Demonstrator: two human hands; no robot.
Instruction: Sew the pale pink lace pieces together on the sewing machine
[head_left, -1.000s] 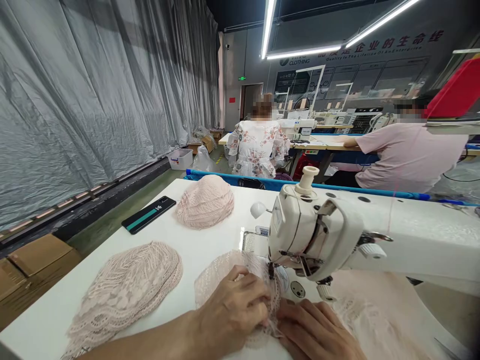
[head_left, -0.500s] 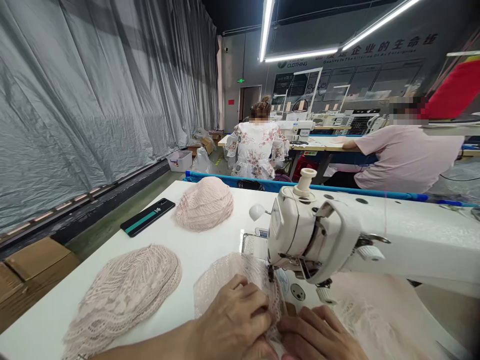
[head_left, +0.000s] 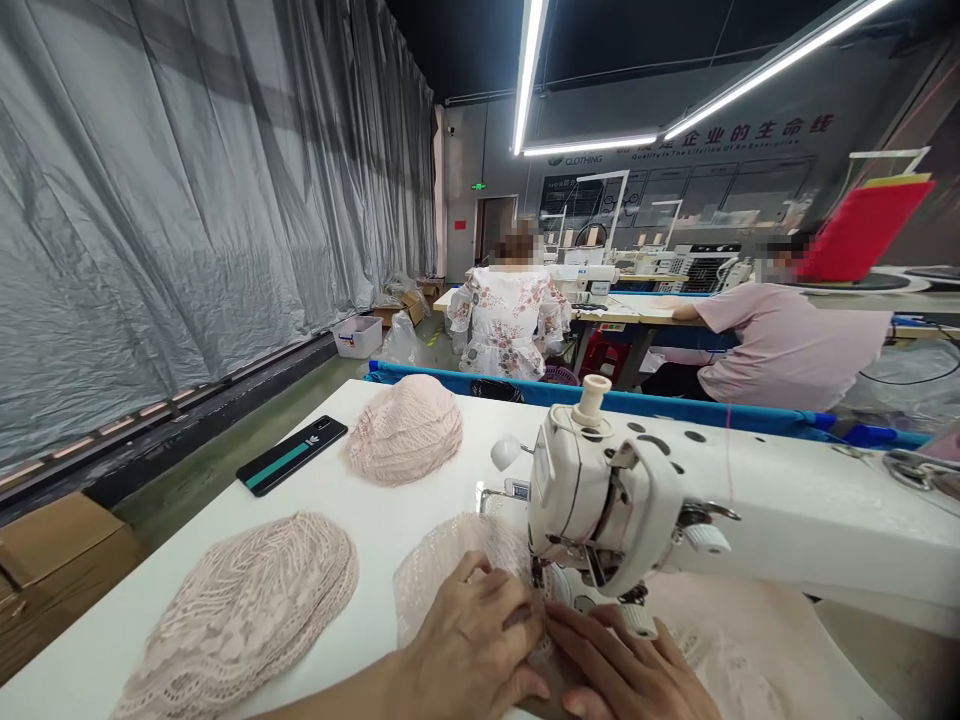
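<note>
A white sewing machine [head_left: 600, 490] stands on the white table, its needle area just beyond my hands. Pale pink lace fabric [head_left: 435, 570] lies under and left of the presser foot. My left hand [head_left: 480, 630] has its fingers curled down on this lace, gripping it beside the needle. My right hand [head_left: 622, 655] lies on the fabric just right of the needle, fingers stretched forward and flat. More pink lace [head_left: 720, 630] spreads under the machine arm. A stack of lace pieces [head_left: 255, 610] rests at the left, and a second pile [head_left: 405, 430] sits farther back.
A dark phone with a green stripe [head_left: 292, 455] lies near the table's left edge. Cardboard boxes [head_left: 64, 570] stand on the floor at left. Two people sit ahead at another table, one in a floral top [head_left: 510, 320], one in a pink shirt [head_left: 787, 340].
The view has tilted up slightly. My right hand has moved forward beside the needle and its fingers have straightened over the fabric. My left hand stays on the lace.
</note>
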